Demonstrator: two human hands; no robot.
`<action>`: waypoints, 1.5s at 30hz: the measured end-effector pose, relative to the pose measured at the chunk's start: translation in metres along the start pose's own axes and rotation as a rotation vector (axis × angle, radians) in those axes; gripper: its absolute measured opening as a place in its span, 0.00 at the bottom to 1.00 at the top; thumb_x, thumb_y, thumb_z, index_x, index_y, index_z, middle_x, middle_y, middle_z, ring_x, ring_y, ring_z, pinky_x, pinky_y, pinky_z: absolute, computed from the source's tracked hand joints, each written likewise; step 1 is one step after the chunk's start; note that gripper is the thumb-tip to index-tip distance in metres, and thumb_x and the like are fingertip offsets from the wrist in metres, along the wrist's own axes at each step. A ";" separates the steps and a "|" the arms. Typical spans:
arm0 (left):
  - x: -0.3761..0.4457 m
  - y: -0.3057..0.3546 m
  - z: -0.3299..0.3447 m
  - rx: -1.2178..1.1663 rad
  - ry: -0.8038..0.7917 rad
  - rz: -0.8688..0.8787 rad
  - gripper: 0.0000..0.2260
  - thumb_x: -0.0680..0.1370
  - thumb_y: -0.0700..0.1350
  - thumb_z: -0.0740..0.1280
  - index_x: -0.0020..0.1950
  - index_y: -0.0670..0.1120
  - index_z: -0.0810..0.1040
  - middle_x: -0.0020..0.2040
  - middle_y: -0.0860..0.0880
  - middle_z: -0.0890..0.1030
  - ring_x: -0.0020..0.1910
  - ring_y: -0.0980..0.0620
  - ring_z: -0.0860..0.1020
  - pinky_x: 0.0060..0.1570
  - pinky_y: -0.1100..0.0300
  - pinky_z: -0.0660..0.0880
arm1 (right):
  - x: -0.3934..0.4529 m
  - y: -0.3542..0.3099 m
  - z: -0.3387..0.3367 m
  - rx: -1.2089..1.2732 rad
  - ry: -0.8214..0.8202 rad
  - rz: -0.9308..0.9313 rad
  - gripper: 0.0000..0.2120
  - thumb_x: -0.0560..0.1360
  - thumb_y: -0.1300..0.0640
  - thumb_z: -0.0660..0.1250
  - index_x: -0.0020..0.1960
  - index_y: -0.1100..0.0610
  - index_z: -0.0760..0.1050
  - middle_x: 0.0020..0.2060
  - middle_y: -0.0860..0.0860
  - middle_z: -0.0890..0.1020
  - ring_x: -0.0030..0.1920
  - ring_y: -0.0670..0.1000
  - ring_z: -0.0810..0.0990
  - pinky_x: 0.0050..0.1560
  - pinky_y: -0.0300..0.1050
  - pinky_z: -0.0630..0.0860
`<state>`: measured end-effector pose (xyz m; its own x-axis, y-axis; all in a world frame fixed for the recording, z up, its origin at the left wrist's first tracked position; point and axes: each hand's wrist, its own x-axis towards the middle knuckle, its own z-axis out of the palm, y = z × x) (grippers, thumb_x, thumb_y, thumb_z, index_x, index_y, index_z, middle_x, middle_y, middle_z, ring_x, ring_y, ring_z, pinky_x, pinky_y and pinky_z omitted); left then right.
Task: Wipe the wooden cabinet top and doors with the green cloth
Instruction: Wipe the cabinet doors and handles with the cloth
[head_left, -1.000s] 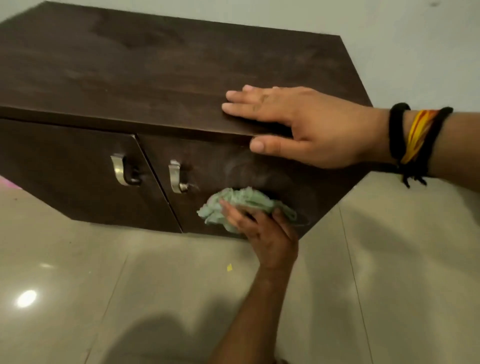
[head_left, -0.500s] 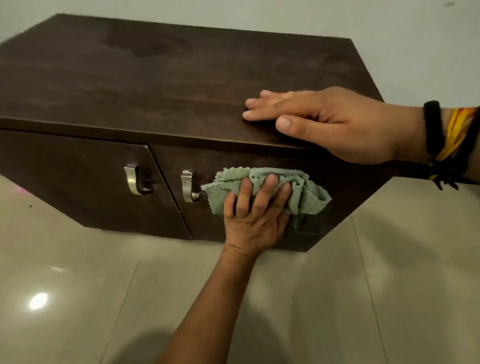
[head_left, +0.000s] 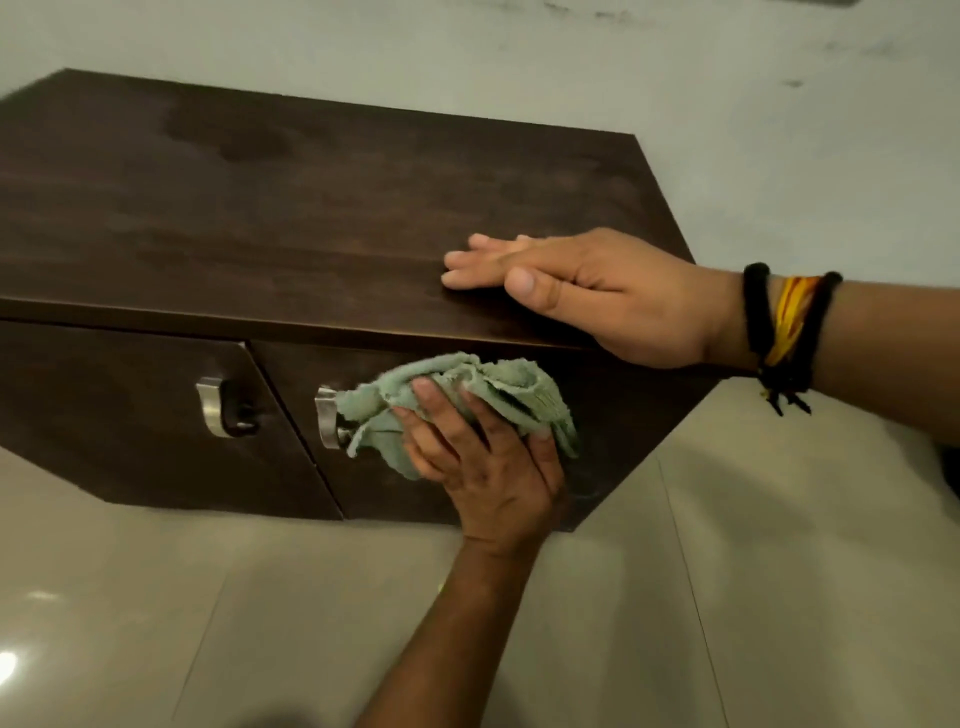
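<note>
The dark wooden cabinet has a wide top (head_left: 291, 218) and two front doors. My left hand (head_left: 483, 467) reaches up from below and presses a crumpled green cloth (head_left: 467, 389) against the upper part of the right door (head_left: 613, 431), just right of its metal handle (head_left: 327, 421). The cloth's left end touches that handle. My right hand (head_left: 587, 291) lies flat, palm down, on the top near the front right corner, its fingers together and holding nothing. Black and yellow bands circle that wrist.
The left door (head_left: 104, 395) carries its own metal handle (head_left: 215, 408). A darker patch (head_left: 234, 140) marks the back of the top. A pale wall (head_left: 519, 52) stands behind the cabinet, and glossy beige floor tiles (head_left: 208, 613) lie in front.
My left hand has carried the cloth from the lower part of the right door up to its top, near the handle. My right hand's thumb has come up from the front edge onto the top.
</note>
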<state>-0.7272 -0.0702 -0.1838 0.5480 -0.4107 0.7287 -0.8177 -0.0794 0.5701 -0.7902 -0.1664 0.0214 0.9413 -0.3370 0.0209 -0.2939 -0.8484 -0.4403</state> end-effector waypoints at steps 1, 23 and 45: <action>-0.009 0.000 0.005 -0.004 -0.040 0.052 0.33 0.83 0.56 0.49 0.81 0.44 0.39 0.81 0.43 0.36 0.77 0.33 0.48 0.74 0.40 0.49 | 0.000 0.000 0.000 0.002 -0.001 0.000 0.21 0.85 0.50 0.50 0.75 0.49 0.69 0.75 0.44 0.69 0.77 0.42 0.60 0.79 0.47 0.55; -0.074 -0.172 0.013 0.267 -0.908 1.097 0.38 0.77 0.39 0.60 0.82 0.49 0.44 0.80 0.54 0.59 0.71 0.52 0.72 0.67 0.54 0.72 | 0.000 0.002 0.002 -0.057 0.001 0.005 0.21 0.85 0.49 0.50 0.76 0.47 0.66 0.76 0.41 0.67 0.77 0.38 0.58 0.78 0.38 0.53; -0.015 -0.151 -0.005 0.687 -0.776 1.600 0.32 0.78 0.40 0.58 0.81 0.52 0.52 0.81 0.56 0.59 0.78 0.53 0.60 0.78 0.51 0.51 | 0.000 0.007 0.003 -0.024 0.046 -0.027 0.22 0.82 0.41 0.49 0.74 0.39 0.68 0.74 0.34 0.68 0.76 0.37 0.60 0.78 0.46 0.58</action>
<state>-0.6106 -0.0478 -0.2790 -0.7134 -0.6971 -0.0721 -0.4317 0.5182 -0.7383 -0.7919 -0.1714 0.0153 0.9403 -0.3321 0.0741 -0.2732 -0.8668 -0.4172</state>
